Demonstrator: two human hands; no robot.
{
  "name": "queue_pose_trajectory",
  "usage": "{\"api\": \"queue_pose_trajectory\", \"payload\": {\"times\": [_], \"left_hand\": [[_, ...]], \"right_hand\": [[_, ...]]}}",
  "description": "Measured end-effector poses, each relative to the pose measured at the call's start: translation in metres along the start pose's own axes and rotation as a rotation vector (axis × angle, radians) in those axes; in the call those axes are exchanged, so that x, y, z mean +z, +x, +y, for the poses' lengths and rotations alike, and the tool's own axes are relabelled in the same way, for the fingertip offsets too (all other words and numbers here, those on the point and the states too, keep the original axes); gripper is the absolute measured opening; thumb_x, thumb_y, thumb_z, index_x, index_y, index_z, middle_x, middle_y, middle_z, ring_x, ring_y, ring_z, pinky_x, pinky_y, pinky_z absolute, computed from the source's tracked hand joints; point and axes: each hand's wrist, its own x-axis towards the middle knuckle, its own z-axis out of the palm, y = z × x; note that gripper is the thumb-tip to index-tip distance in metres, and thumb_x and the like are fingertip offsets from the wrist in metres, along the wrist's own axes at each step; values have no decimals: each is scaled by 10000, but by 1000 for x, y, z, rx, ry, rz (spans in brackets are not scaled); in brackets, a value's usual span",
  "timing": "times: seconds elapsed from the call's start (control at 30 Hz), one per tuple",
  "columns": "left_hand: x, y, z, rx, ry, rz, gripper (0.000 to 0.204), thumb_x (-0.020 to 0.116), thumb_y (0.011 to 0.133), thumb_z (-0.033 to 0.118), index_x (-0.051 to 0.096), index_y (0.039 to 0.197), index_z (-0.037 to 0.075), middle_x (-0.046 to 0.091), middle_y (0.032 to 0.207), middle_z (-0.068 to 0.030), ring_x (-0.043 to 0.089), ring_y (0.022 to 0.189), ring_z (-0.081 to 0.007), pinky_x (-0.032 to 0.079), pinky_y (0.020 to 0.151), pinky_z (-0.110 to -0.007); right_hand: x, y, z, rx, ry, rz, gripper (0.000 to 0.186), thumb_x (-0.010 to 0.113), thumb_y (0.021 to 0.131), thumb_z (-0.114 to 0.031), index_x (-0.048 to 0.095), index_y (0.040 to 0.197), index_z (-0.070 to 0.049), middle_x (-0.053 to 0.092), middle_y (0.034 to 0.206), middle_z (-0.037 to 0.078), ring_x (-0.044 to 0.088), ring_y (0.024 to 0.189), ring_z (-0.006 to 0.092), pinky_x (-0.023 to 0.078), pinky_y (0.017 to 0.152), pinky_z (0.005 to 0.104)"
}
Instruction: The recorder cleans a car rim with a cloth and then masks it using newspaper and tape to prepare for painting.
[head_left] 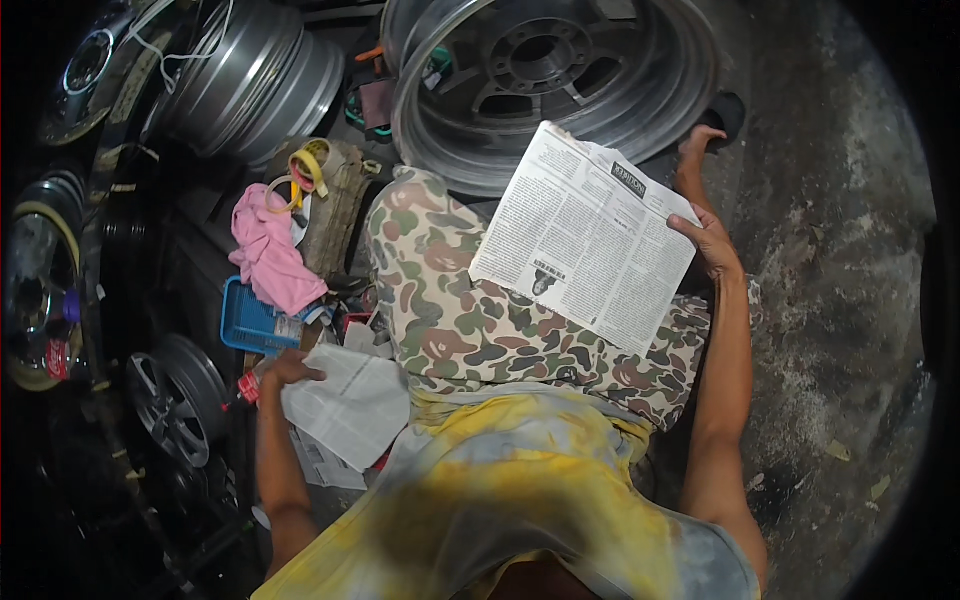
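My right hand (712, 242) pinches the right edge of a printed newspaper sheet (590, 240), thumb on top. The sheet lies tilted over my camouflage-patterned trousers (430, 260), its far corner reaching the rim of a large metal wheel rim (540, 60). Low on the left, my left hand (290, 369) is closed on the edge of a second piece of newspaper (350, 400), a finger lying over it; the rest of its grip is hidden. More folded paper lies beneath that piece. A red-capped bottle (248, 388) shows beside my left wrist.
Beyond my left hand are a blue plastic basket (255, 318), a pink cloth (272, 255) and yellow tape rolls (310, 168) on a worn block (338, 205). More wheel rims (255, 85) stand along the left, one spoked (175, 400). Stained concrete floor (820, 330) runs along the right.
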Motion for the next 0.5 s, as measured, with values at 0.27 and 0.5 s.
{"api": "queue_pose_trajectory", "payload": {"times": [0.27,0.5], "left_hand": [[-51,-73,195,520,-405,958,403,779,861,197,655,1176,-21,722,1066,-141,678,986,-218,502,902,-334],[-72,-110,394,1081,-643,544,487,770,898,224,615,1301,-1,687,1132,-89,641,1020,-159,498,928,-293]], "right_hand": [[10,-23,-7,-120,-80,80,344,833,831,-152,691,1111,-14,714,1010,49,657,906,115,506,831,259],[34,-68,-83,-367,4,-33,278,799,854,-108,672,1080,-9,694,991,39,643,868,102,524,799,262]]}}
